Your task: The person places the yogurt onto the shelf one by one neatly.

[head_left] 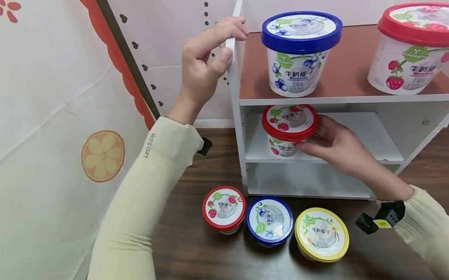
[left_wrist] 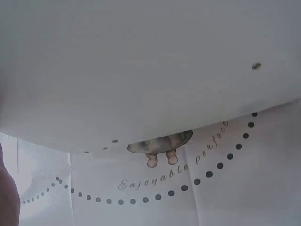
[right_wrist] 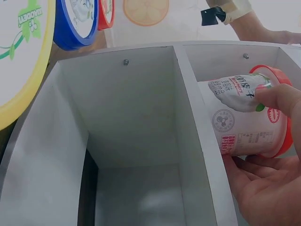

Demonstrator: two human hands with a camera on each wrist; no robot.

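Observation:
My right hand (head_left: 343, 147) grips a red-lidded strawberry tub (head_left: 290, 121) from its right side, at the left end of the white shelf unit's middle board (head_left: 373, 130). In the right wrist view the thumb presses on this tub's (right_wrist: 244, 127) printed side and the fingers reach under its other side. My left hand (head_left: 208, 51) holds the front edge of the unit's left side panel (head_left: 235, 76), fingers over the edge and thumb against the outer face. Mostly that panel's white outer face (left_wrist: 150, 75) fills the left wrist view.
Above stand a blue-lidded blueberry tub (head_left: 299, 62) and another red-lidded tub (head_left: 414, 53) on the brown top board (head_left: 349, 65). Before the unit, red-lidded (head_left: 224, 208), blue-lidded (head_left: 270, 221) and yellow-lidded (head_left: 322, 235) tubs stand on the wooden table (head_left: 206, 276). A patterned curtain (head_left: 38, 110) hangs left.

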